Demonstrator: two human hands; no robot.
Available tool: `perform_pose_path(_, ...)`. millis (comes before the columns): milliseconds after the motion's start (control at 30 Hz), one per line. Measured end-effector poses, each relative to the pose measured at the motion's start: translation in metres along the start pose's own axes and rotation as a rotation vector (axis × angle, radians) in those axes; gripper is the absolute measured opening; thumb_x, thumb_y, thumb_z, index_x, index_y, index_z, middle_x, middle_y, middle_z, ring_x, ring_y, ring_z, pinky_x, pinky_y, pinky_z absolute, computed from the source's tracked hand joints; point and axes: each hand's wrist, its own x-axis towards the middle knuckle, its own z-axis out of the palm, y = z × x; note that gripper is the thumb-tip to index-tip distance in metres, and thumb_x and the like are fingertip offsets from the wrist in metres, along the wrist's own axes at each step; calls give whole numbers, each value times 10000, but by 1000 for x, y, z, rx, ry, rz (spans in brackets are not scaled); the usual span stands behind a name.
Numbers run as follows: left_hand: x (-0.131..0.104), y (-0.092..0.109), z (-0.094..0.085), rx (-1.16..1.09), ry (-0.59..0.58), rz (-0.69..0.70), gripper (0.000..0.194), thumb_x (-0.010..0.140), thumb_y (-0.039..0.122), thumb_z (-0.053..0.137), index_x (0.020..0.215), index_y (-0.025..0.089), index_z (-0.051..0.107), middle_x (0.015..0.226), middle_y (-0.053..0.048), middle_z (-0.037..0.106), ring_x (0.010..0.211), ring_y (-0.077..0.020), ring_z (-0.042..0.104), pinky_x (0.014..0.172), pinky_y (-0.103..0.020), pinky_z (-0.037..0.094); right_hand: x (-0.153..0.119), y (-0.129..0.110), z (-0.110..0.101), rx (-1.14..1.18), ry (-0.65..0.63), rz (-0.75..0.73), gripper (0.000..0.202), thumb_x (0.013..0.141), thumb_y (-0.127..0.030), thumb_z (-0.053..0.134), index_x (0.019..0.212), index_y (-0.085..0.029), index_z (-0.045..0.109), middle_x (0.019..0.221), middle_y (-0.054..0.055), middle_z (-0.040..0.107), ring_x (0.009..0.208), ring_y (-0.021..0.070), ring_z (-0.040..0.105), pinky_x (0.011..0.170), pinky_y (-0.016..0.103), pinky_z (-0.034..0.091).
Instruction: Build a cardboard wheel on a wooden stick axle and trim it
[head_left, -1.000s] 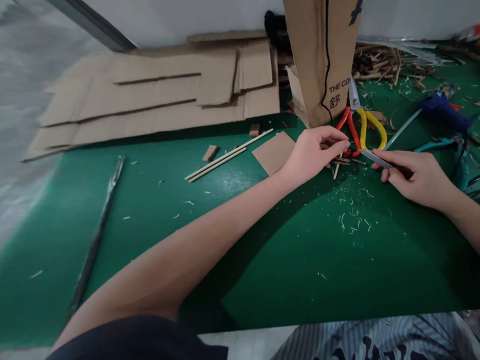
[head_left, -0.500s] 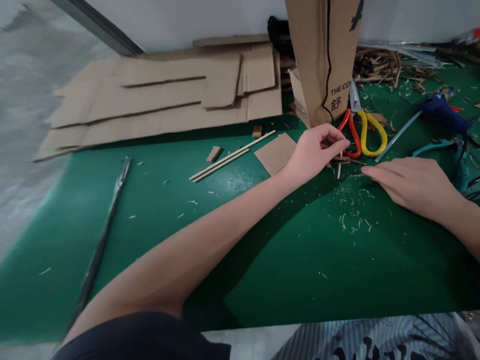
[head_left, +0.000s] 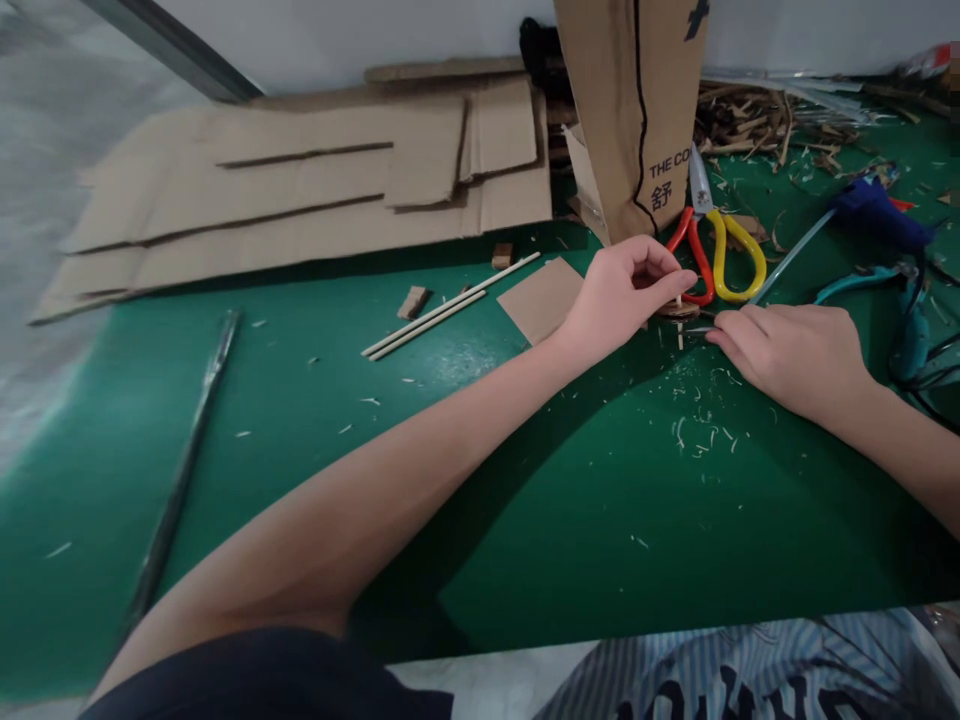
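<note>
My left hand (head_left: 611, 295) is closed in a pinch on a short thin wooden stick (head_left: 681, 338). A small brown cardboard disc (head_left: 677, 311) sits around that stick just below my fingertips. From the right, my right hand (head_left: 795, 350) is closed on a slim metal tool (head_left: 699, 331) with two narrow tips, one reaching the lower end of the stick. Most of the tool is hidden by my fingers, so its kind is unclear. Scissors (head_left: 709, 235) with red and yellow handles lie just behind both hands.
Two pale sticks (head_left: 427, 325), small cardboard blocks and a cardboard square (head_left: 541, 300) lie left. Behind are stacked cardboard sheets (head_left: 300, 185) and an upright cardboard box (head_left: 637, 120). A blue glue gun (head_left: 881, 215) and teal-handled pliers (head_left: 911, 335) lie right. Shavings litter the green table (head_left: 570, 560).
My right hand has moved slightly left, bringing a tool tip up to the stick's lower end. My left hand keeps its pinch. The whole view has shifted a little.
</note>
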Motion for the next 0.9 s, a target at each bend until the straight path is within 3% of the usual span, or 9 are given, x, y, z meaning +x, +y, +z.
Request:
perform_pose_path(200,0,0,1,-16,-26,-25,119,854,217,693,782,163,617,702,-9,657,596,-91,578,500,-216,441,-3,-1,0,-14,23,52,441,1033,-368,377,757,-170,658,608,41,632,494,129,482,511,311,148)
perform_pose_path(433,0,-1,1,-74,-18,-28,117,826,214,706,761,156,628,719,-14,667,628,-87,579,577,-225,482,-5,1,1,-34,13,15,468,1035,-374,374,717,-163,645,585,34,611,440,119,437,491,311,127)
perform_pose_path(600,-2,0,1,-80,-9,-22,129,814,223,714,759,163,615,718,-8,662,631,-85,575,574,-217,484,-7,1,0,51,-26,59,491,1040,-388,357,733,-157,663,598,40,629,428,107,415,503,320,120)
perform_pose_path(900,-10,5,0,-13,-34,77,150,825,261,730,808,173,609,767,-13,671,623,-87,579,562,-227,476,-12,0,-1,53,-35,15,467,1043,-361,369,741,-165,667,611,32,649,440,114,443,497,311,116)
